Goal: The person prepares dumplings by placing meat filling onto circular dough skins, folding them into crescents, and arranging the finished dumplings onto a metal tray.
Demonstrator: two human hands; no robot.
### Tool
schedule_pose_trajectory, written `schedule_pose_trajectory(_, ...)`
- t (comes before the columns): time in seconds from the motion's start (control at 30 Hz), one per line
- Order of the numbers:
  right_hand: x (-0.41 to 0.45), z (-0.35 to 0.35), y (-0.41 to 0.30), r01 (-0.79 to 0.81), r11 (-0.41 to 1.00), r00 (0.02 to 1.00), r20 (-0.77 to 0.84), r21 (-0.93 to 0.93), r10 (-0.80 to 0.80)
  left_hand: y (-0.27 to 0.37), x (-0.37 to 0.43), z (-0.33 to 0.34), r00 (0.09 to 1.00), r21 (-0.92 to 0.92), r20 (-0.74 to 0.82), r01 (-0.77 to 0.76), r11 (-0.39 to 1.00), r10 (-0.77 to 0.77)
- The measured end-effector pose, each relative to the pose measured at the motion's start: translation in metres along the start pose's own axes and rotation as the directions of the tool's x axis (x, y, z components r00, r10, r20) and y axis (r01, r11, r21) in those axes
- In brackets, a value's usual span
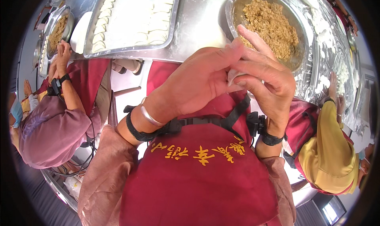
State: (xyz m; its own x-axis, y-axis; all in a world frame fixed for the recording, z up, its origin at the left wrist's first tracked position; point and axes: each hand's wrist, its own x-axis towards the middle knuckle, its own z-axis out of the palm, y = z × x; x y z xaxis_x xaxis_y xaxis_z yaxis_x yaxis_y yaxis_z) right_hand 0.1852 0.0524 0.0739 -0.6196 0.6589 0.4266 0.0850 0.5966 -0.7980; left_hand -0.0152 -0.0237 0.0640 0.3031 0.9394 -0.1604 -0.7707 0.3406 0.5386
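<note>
My left hand [196, 80] and my right hand [273, 77] meet in front of my apron, at the near edge of the steel table. Between them is a piece of white dough, a dumpling [234, 75], mostly covered by my fingers. The thumb and fingers of my right hand pinch its edge, while my left hand cups it from the other side. Whether filling is inside cannot be seen. Just beyond my right hand stands a metal bowl [232, 11] of brown minced filling [271, 27]. Flour whitens my fingertips.
Left of the bowl lies a metal tray [172, 27] with rows of folded dumplings [101, 28] along its sides. Flour and dough pieces [323, 27] cover the table at right. Co-workers sit close on both sides, one in a purple top [56, 134], one in yellow [329, 154].
</note>
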Motion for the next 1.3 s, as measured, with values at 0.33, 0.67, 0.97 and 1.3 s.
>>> schedule_pose_trajectory(0.33, -0.006, 0.034, 0.002, -0.028, 0.963, 0.888, -0.436, 0.267, 0.147, -0.018, -0.003, -0.011, 0.956, 0.348, 0.123, -0.293, 0.890, 0.266)
schedule_pose_trajectory(0.67, -0.007, 0.038, 0.000, -0.085, 0.973, 0.870, -0.460, 0.216, 0.178, -0.031, 0.003, -0.014, 0.931, 0.435, 0.033, -0.341, 0.834, 0.364)
schedule_pose_trajectory(0.97, -0.009, 0.031, 0.006, 0.022, 0.999, 0.930, -0.367, 0.026, -0.011, -0.022, 0.001, -0.014, 0.935, 0.588, 0.096, -0.329, 0.739, 0.340)
schedule_pose_trajectory(1.3, -0.007, 0.031, 0.006, -0.021, 0.987, 0.938, -0.338, 0.157, 0.074, -0.020, 0.000, -0.014, 0.932, 0.597, 0.128, -0.346, 0.724, 0.339)
